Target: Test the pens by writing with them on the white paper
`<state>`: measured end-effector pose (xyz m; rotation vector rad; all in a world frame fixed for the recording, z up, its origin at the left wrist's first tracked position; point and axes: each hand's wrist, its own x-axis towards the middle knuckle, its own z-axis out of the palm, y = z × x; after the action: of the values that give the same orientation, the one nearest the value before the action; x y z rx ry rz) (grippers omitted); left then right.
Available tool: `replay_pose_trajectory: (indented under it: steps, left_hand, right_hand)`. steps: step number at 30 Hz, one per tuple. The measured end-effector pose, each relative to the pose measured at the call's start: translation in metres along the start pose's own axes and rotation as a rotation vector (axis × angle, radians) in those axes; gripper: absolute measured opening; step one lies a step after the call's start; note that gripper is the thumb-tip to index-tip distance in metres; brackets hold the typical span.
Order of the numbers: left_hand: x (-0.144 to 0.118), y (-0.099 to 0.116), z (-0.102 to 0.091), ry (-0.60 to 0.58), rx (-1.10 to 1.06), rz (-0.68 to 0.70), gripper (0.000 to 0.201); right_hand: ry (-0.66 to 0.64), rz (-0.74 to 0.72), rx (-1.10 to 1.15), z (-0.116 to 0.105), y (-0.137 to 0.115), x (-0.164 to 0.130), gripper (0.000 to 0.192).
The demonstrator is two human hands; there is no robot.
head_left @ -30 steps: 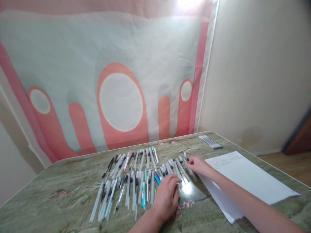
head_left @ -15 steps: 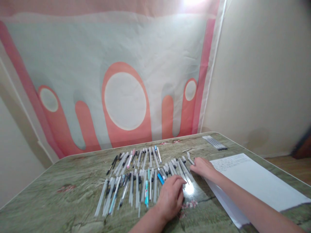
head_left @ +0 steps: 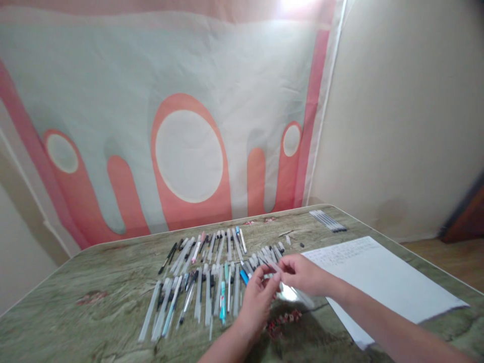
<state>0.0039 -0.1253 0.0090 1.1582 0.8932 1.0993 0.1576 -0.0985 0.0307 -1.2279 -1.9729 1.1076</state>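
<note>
Green-grey worktop (head_left: 109,322), inward of right edge: left hand (head_left: 257,297) and right hand (head_left: 304,275) meet, fingers narrow, apparently pinching slim pen (head_left: 272,266); two-handed handling step, next move likely needing steadiness.

We're on a single head-worn view; it looks forward and down across the tabletop (head_left: 94,322), close above its near side; a printed backdrop (head_left: 189,156) fills the upper left and middle, a plain wall (head_left: 385,126) the right.
</note>
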Motion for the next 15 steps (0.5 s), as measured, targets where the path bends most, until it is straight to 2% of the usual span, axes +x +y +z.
replay_pose_trajectory:
  steps: [2, 5, 8, 12, 15]
  left_hand:
    - [-0.001, 0.000, 0.001, 0.010, -0.108, 0.007, 0.035]
    - [0.001, -0.002, -0.001, 0.014, -0.304, -0.023, 0.026]
    - [0.009, 0.002, -0.013, 0.054, -0.479, -0.077, 0.020]
    - [0.029, 0.018, -0.043, 0.215, -0.691, -0.026, 0.018]
    - [0.039, 0.024, -0.062, 0.348, -0.745, 0.034, 0.017]
  right_hand:
    - [0.016, 0.006, -0.034, 0.011, -0.008, -0.005, 0.016]
    - [0.040, 0.008, -0.090, 0.017, -0.013, -0.007, 0.018]
    - [-0.033, 0.006, -0.102, 0.014, -0.013, -0.009, 0.012]
    - [-0.143, 0.002, -0.080, 0.008, -0.011, -0.013, 0.004]
    - [-0.177, 0.008, -0.027, 0.001, -0.012, -0.015, 0.001]
